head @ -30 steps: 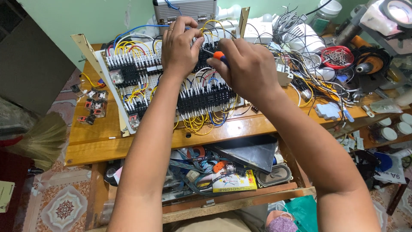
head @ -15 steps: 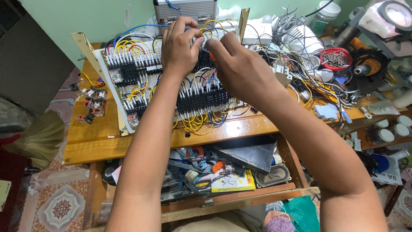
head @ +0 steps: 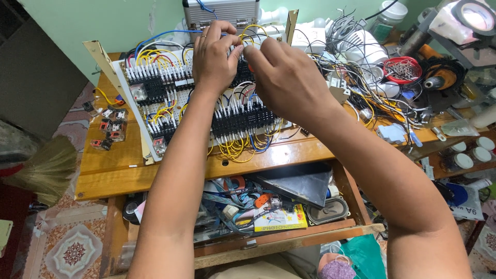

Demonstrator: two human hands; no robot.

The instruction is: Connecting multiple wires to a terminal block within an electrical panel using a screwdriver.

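A white wiring board with rows of black terminal blocks and yellow, blue and white wires leans on the wooden table. My left hand rests on the board's top row, its fingertips pinched on a yellow wire. My right hand meets it from the right, closed round a screwdriver; only a bit of its orange handle shows between the hands. The tip and the terminal under it are hidden.
A metal case stands behind the board. Tangled wires, a red bowl and a lamp crowd the right side. Small relays lie at the left. An open drawer full of parts juts out below. A broom lies on the floor.
My right hand has moved up and left against my left hand, and now covers most of the screwdriver handle. The left hand has stayed on the top row.
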